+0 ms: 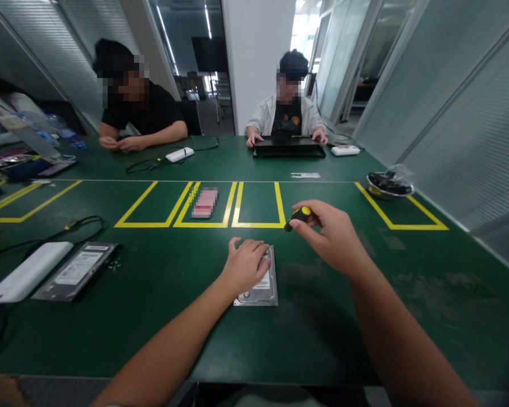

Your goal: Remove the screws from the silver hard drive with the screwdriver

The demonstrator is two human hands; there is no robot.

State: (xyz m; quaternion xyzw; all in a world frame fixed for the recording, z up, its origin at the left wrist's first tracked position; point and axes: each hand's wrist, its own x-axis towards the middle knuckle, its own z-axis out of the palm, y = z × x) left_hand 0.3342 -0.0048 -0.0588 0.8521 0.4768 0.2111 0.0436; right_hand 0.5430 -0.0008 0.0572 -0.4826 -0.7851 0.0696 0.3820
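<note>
A silver hard drive (272, 288) with a white label lies flat on the green table in front of me. My left hand (246, 263) rests palm down across its upper left part, fingers apart and covering much of the label. In my right hand (333, 232) is a screwdriver with a yellow and black handle (300, 217), gripped between thumb and fingers. Its thin shaft slants down to the left toward the drive's far right corner. Whether the tip touches a screw there is too small to tell.
Left of me lie a second hard drive (78, 271), tiny loose screws (116, 264), a white power bank (29, 271) and a black cable. Yellow tape outlines (258, 225) cross the table, near a pink phone-like object (205, 202). A metal bowl (390, 185) stands right. Several people sit opposite.
</note>
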